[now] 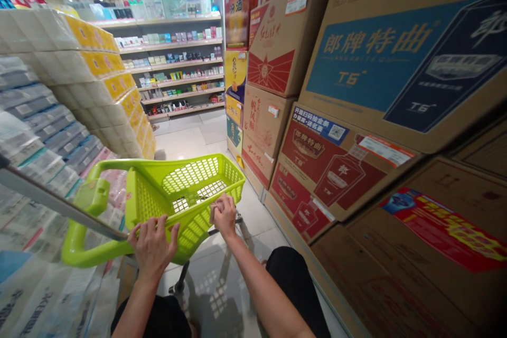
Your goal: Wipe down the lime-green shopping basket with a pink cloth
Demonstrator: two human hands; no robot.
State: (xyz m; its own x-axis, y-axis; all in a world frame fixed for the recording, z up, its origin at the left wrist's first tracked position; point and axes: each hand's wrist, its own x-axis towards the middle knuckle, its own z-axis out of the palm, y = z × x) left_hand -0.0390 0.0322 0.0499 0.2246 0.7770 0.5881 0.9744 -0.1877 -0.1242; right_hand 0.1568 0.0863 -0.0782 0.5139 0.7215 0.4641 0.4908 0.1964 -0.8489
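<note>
A lime-green plastic shopping cart (186,224) with a latticed basket stands at an angle in front of me, its handle to the left. My left hand (152,240) is closed over the near rim of the basket, close to the handle end. Farther along the same rim, my right hand (225,216) is closed around what looks like a small bunched, pinkish-brown cloth (214,213) and presses it against the edge. Most of that cloth is hidden by my fingers. The floor shows through the basket's lattice, and no goods are visible in it.
Stacked cartons (364,63) form a wall on the right. Packs of tissue (91,63) and other wrapped packs (51,116) are piled on the left. A grey metal bar (59,200) slants across the cart handle. Shelves of small goods (178,66) stand beyond the tiled aisle (190,134).
</note>
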